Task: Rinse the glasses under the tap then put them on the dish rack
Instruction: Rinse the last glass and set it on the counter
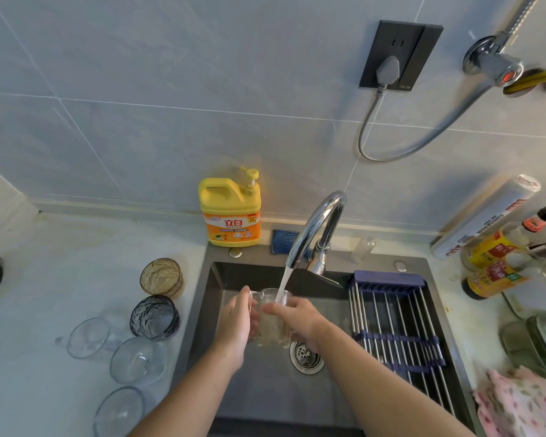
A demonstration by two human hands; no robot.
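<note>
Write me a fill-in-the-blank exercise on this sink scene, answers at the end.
1. Water from the ____ runs onto the clear mug held by the left hand and right hand.
2. The dish rack spans the ____ side of the sink.
3. The amber glass stands on the counter ____ of the sink.
Answers: tap; right; left.

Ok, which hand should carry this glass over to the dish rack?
Right, probably. The right hand grips the glass on the side facing the dish rack; the left hand holds the far side.
</note>
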